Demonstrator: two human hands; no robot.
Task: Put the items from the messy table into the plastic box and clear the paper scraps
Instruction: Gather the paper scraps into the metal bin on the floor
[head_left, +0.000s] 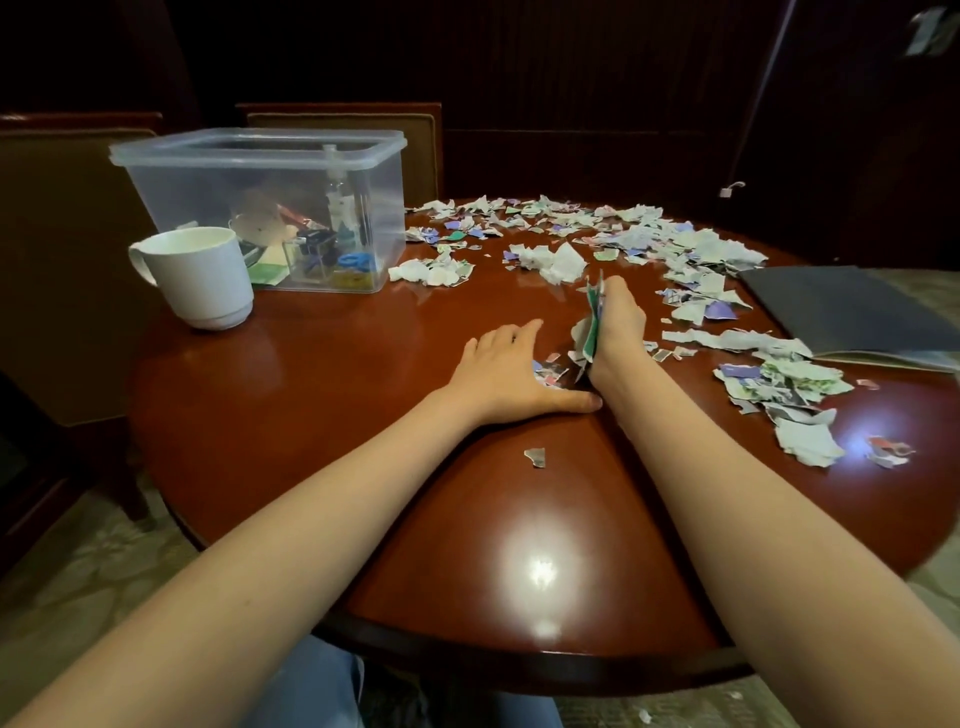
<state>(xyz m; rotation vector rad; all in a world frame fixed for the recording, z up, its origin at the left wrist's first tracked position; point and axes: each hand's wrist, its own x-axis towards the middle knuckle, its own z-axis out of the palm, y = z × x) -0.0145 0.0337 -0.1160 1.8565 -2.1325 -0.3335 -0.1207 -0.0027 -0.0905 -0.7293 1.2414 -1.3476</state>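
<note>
Torn paper scraps (613, 228) lie scattered over the far and right parts of the round red-brown table (322, 395). My left hand (506, 371) rests flat on the table, fingers straight, its thumb side against a small heap of scraps (553, 370). My right hand (621, 325) stands on its edge beside that heap and presses a bunch of scraps (592, 325) against its palm side. One scrap (535, 457) lies alone nearer to me. The clear plastic box (270, 208) stands at the far left, open, with several small items inside.
A white mug (195, 275) stands in front of the box. A dark folder (852, 314) lies at the right edge. More scrap heaps (779, 384) lie at the right. Chairs stand behind and left of the table. A few scraps lie on the floor (644, 716).
</note>
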